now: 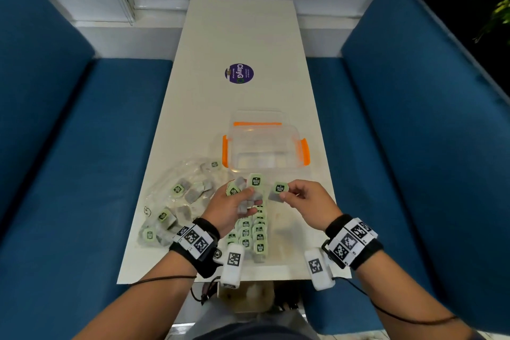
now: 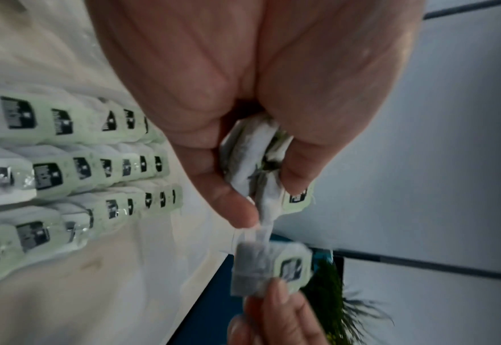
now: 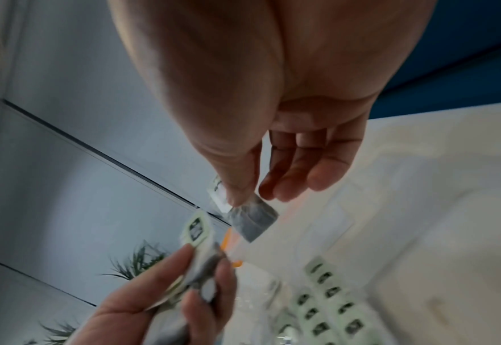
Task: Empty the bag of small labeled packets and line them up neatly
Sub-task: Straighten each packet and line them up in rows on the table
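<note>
Above the near end of the packet rows point(image 1: 252, 232), the left hand point(image 1: 231, 208) clutches a bunch of packets point(image 1: 242, 190) as stock while the right hand point(image 1: 306, 199) pinches a single packet point(image 1: 279, 190), seemingly for placing; the bag point(image 1: 176, 199), left of the rows, still holds more.

Blue benches point(image 1: 69, 146) flank a white table point(image 1: 240, 36).
</note>
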